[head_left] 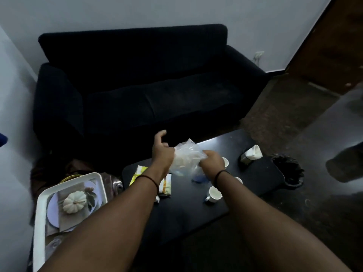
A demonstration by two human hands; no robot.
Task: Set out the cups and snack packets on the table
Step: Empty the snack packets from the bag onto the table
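Note:
Both hands hold a clear plastic bag (186, 156) with pale contents above the black table (261, 179). My left hand (162, 152) grips its left side, thumb and forefinger raised. My right hand (213, 160) is closed on its right side. On the table lie a yellow-and-white snack packet (137, 173) and a white-and-orange packet (166, 186), partly under my left arm. A white cup (214, 193) stands near my right wrist. Two more cups (225, 161) (239, 180) peek out beside my right arm. Something blue (198, 177) lies under the bag.
A white tray (42, 216) with a pumpkin picture sits at the left, beside the table. A holder with white napkins (250, 157) stands at the table's far right end. A black bin (288, 169) is on the floor right of the table. A dark sofa (137, 85) is behind.

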